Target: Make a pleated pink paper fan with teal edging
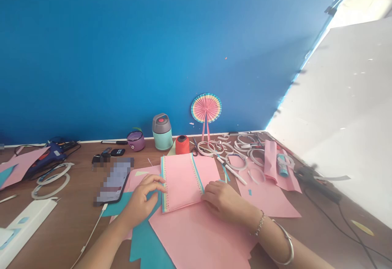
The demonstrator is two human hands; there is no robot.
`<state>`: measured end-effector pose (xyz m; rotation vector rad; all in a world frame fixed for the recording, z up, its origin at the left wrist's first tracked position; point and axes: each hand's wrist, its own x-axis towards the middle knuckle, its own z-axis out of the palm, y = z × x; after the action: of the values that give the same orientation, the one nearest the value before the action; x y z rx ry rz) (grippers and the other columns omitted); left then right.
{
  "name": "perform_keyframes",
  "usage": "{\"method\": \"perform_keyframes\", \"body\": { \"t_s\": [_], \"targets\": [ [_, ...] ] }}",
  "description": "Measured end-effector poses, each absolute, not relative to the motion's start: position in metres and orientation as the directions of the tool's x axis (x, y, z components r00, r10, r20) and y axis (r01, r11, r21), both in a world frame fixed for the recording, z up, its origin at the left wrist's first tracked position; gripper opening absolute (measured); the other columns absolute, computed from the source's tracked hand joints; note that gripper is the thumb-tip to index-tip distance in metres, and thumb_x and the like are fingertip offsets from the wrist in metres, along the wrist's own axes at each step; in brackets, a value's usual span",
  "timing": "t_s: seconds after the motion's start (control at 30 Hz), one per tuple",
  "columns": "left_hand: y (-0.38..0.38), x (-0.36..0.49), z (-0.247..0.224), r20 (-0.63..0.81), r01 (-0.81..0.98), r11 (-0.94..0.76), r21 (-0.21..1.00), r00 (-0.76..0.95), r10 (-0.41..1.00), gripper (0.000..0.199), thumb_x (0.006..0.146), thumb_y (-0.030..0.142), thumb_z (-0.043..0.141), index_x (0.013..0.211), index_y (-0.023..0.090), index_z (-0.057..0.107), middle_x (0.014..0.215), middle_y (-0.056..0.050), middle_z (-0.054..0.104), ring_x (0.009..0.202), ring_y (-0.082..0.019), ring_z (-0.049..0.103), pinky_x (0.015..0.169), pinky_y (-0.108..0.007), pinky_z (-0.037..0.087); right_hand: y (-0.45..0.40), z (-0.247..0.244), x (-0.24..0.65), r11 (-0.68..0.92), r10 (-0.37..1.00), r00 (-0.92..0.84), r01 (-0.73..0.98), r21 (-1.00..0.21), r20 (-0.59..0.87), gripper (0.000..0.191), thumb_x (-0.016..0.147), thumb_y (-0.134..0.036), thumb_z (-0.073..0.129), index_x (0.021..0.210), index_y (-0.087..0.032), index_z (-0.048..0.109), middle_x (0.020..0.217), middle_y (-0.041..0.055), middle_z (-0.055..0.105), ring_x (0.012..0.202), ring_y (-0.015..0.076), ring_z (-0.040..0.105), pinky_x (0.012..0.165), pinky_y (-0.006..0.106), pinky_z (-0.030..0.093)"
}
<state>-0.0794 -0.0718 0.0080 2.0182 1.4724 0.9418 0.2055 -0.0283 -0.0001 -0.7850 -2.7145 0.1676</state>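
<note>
A pink folded paper piece (179,181) with blue, yellow and dotted strips along two sides lies in front of me. My left hand (145,197) is at its left border, fingers apart and thumb spread, fingertips at the edge. At the lower right border, my right hand (222,199) has its fingers bent together on the paper, the tips partly hidden. Beneath are a large pink sheet (199,236) and blue paper (150,240). A finished round paper fan (206,108) stands against the blue board behind.
A phone (114,181) with a cable lies left, near a white power strip (27,228). Behind stand a purple cup (135,141), a mint jar (162,132) and a red spool (183,144). Tape rolls (237,161), a white marker (235,173) and a glue gun (318,185) lie right.
</note>
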Motion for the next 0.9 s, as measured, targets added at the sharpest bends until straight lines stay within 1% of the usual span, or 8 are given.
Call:
{"method": "perform_keyframes", "body": {
  "t_s": [0.17,0.27,0.33,0.4,0.47,0.57,0.8,0.9],
  "targets": [
    [-0.078,-0.067,0.01,0.472,0.548,-0.41,0.729,0.031,0.881,0.014,0.077,0.013,0.037,0.069,0.021,0.047,0.069,-0.001,0.049,0.067,-0.016,0.05,0.061,-0.028,0.044,-0.024,0.005,0.207,0.574,0.807,-0.469,0.482,-0.662,0.359,0.02,0.075,-0.007,0.044,0.078,-0.019,0.06,0.069,0.0012,0.062,0.062,0.0124,0.054,0.054,0.023,0.04],
    [-0.084,-0.054,0.007,0.386,0.52,-0.411,0.749,0.163,0.908,0.02,0.086,0.021,0.039,0.077,0.02,0.057,0.071,-0.002,0.055,0.069,-0.016,0.054,0.063,-0.028,0.046,-0.028,0.006,0.201,0.543,0.828,-0.402,0.398,-0.739,0.392,0.02,0.079,-0.009,0.044,0.079,-0.02,0.061,0.068,0.0006,0.062,0.059,0.0117,0.054,0.052,0.022,0.041],
    [-0.087,-0.045,0.004,0.303,0.533,-0.354,0.769,0.184,0.935,0.023,0.087,0.029,0.047,0.103,0.02,0.06,0.09,-0.006,0.063,0.082,-0.018,0.059,0.072,-0.03,0.05,-0.034,0.004,0.195,0.645,0.74,-0.497,0.337,-0.686,0.452,0.021,0.082,-0.009,0.043,0.086,-0.02,0.061,0.073,0.002,0.063,0.063,0.0121,0.056,0.056,0.023,0.044],
    [-0.09,-0.036,-0.001,0.263,0.533,-0.335,0.777,0.209,0.942,0.043,0.082,0.036,0.058,0.123,0.022,0.053,0.109,-0.007,0.064,0.095,-0.021,0.059,0.082,-0.033,0.05,-0.04,0.001,0.188,0.782,0.594,-0.629,0.301,-0.546,0.502,0.021,0.084,-0.009,0.042,0.092,-0.019,0.059,0.077,0.0034,0.063,0.066,0.0129,0.056,0.059,0.025,0.045],
    [-0.092,-0.028,-0.006,0.251,0.532,-0.34,0.775,0.235,0.939,0.051,0.08,0.04,0.063,0.127,0.024,0.05,0.115,-0.006,0.063,0.099,-0.021,0.059,0.086,-0.033,0.05,-0.045,-0.003,0.183,0.881,0.457,-0.734,0.295,-0.37,0.502,0.02,0.087,-0.01,0.042,0.096,-0.019,0.058,0.078,0.0046,0.063,0.068,0.0144,0.056,0.06,0.027,0.044],
    [-0.093,-0.02,-0.013,0.272,0.553,-0.341,0.76,0.206,0.94,0.039,0.083,0.039,0.06,0.12,0.026,0.057,0.114,-0.003,0.065,0.099,-0.02,0.061,0.087,-0.032,0.051,-0.047,-0.005,0.179,0.93,0.366,-0.825,0.304,-0.206,0.431,0.021,0.089,-0.01,0.039,0.101,-0.017,0.055,0.081,0.0059,0.063,0.07,0.0157,0.056,0.059,0.028,0.043],
    [-0.091,-0.018,-0.02,0.468,0.524,-0.471,0.71,0.149,0.871,0.023,0.089,0.024,0.05,0.103,0.024,0.068,0.097,-0.003,0.071,0.09,-0.017,0.065,0.082,-0.026,0.052,-0.046,-0.005,0.18,0.933,0.355,-0.845,0.294,-0.207,0.4,0.031,0.086,-0.009,0.039,0.112,-0.019,0.052,0.095,0.008,0.065,0.082,0.0179,0.06,0.067,0.029,0.048],
    [-0.086,-0.028,-0.014,0.427,0.516,-0.328,0.791,-0.083,0.9,0.022,0.087,0.031,0.052,0.09,0.02,0.071,0.079,-0.002,0.071,0.072,-0.016,0.065,0.066,-0.024,0.053,-0.045,-0.005,0.182,0.907,0.416,-0.814,0.338,-0.25,0.406,0.036,0.082,-0.009,0.043,0.115,-0.02,0.053,0.105,0.009,0.064,0.09,0.0197,0.06,0.074,0.033,0.05]
  ]
}}
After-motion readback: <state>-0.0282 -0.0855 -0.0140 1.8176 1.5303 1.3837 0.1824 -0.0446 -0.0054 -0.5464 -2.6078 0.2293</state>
